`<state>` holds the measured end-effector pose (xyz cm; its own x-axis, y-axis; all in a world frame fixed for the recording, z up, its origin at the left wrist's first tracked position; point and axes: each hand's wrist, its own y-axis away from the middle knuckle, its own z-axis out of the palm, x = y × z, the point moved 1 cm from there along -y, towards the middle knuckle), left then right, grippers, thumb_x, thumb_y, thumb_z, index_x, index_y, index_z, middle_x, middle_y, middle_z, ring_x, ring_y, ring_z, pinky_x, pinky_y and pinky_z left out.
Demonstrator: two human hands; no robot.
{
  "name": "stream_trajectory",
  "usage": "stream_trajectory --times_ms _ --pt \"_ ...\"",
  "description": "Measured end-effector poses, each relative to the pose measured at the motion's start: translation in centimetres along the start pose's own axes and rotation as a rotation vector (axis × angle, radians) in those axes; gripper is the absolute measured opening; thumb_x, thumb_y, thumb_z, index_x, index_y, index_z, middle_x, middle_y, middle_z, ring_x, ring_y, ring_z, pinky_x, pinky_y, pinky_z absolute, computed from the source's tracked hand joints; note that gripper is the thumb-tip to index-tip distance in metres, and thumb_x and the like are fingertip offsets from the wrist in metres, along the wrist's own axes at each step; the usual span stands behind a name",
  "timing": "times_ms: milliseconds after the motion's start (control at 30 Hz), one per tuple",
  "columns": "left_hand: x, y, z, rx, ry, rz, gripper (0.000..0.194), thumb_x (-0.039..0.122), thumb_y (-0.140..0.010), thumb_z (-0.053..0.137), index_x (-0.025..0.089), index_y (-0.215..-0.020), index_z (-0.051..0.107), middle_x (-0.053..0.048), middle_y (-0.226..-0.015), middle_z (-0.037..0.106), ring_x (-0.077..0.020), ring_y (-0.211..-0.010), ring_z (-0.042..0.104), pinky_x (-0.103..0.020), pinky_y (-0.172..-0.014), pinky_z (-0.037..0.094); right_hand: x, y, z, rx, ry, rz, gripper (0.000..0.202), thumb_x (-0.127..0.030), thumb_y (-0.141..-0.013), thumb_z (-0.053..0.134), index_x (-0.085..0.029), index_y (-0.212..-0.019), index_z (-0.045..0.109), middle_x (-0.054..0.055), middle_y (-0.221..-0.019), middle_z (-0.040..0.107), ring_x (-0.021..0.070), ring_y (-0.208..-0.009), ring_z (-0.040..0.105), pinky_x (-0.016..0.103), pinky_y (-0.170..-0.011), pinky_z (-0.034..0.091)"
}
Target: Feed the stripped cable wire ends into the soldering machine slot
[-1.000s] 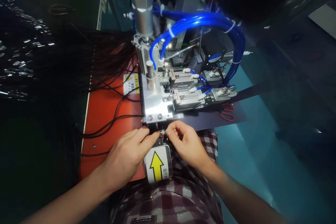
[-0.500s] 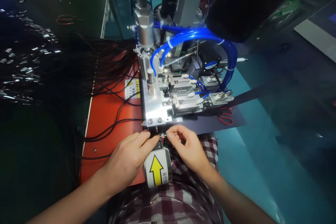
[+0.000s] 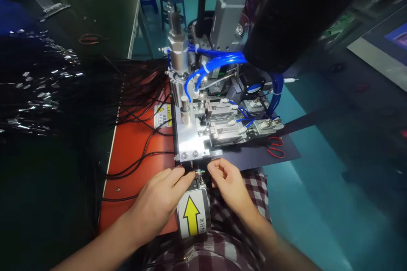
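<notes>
**Two hands pinch a wire end at the front edge of a small machine**

The fingers [image 3: 186, 175] of the left hand [image 3: 160, 199] are drawn together on a thin wire end [image 3: 199, 172], whose tip shows tiny red and green strands. The right hand [image 3: 227, 182] meets it from the other side, its fingers curled in and pinching at the same spot, though the exact point of contact is too small to make out. The wire end sits just in front of the silver metal plate [image 3: 187, 139] of the machine, directly above a grey block with a yellow arrow label [image 3: 192, 216].

The plate carries small clamps and fittings fed by blue air hoses [image 3: 219, 60], with an upright silver cylinder [image 3: 178, 51] behind. To the left lies an orange mat [image 3: 136, 144] crossed by black cables [image 3: 140, 152] and bearing a yellow warning sticker [image 3: 163, 115]. Red-handled scissors [image 3: 276, 146] rest on a dark sheet to the right of the machine. The bench is dim; a heap of black wires with shiny metal ends [image 3: 38, 84] covers its left part. The floor beyond is teal, and a blue stool [image 3: 170, 2] stands far back. A checked garment [image 3: 222, 237] shows below the hands.
</notes>
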<state>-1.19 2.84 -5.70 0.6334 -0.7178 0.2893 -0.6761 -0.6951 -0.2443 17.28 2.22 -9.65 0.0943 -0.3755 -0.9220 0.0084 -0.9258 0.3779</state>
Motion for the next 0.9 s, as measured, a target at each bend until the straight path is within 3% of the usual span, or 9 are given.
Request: stream_trajectory --times_ms 300,467,667,767,900 --pt "-0.1 0.0 0.1 -0.016 0.006 0.005 0.03 0.007 -0.088 0.039 0.011 -0.112 0.056 -0.01 -0.087 0.063 -0.0191 -0.069 0.057 -0.031 -0.059 0.052 -1.2 -0.1 0.7 -0.083 0.044 -0.02 0.019 -0.032 -0.083 0.053 -0.018 -0.071 0.051 -0.004 -0.058 0.044 0.0113 -0.05 0.038 0.024 -0.047 0.031" --pt "0.1 -0.1 -0.2 -0.05 -0.046 0.048 0.03 0.008 -0.09 0.036 0.009 -0.113 0.055 -0.01 -0.084 0.062 -0.0193 -0.067 0.057 -0.032 -0.059 0.051 -2.4 0.3 0.5 0.077 0.382 -0.206 0.018 -0.025 -0.083 0.051 -0.02 -0.066 0.049 -0.002 -0.061 0.049 0.0134 -0.056 0.044 0.026 -0.054 0.035" --pt "0.1 -0.2 -0.2 -0.058 -0.089 0.066 0.03 0.007 -0.089 0.036 0.008 -0.112 0.056 -0.01 -0.083 0.062 -0.0196 -0.065 0.056 -0.032 -0.057 0.051 -1.5 -0.7 0.1 -0.169 0.097 0.042 0.025 -0.037 -0.084 0.05 -0.018 -0.068 0.053 -0.002 -0.057 0.051 0.0125 -0.047 0.046 0.025 -0.046 0.036" --pt "0.1 -0.1 -0.2 -0.053 -0.098 0.062 0.03 0.006 -0.089 0.037 0.009 -0.111 0.057 -0.01 -0.084 0.063 -0.02 -0.067 0.057 -0.032 -0.059 0.051 -1.2 -0.9 0.3 -0.087 0.114 -0.019 0.03 -0.039 -0.084 0.05 -0.017 -0.066 0.056 -0.002 -0.057 0.052 0.0124 -0.048 0.044 0.025 -0.047 0.035" --pt "0.1 -0.1 -0.3 -0.074 -0.082 0.053 0.031 0.006 -0.088 0.037 0.008 -0.112 0.057 -0.01 -0.083 0.062 -0.0193 -0.067 0.057 -0.032 -0.059 0.051 -1.4 -0.6 1.0 0.039 0.082 -0.065 0.021 -0.034 -0.078 0.058 -0.017 -0.067 0.06 -0.001 -0.059 0.053 0.013 -0.052 0.044 0.025 -0.05 0.035"
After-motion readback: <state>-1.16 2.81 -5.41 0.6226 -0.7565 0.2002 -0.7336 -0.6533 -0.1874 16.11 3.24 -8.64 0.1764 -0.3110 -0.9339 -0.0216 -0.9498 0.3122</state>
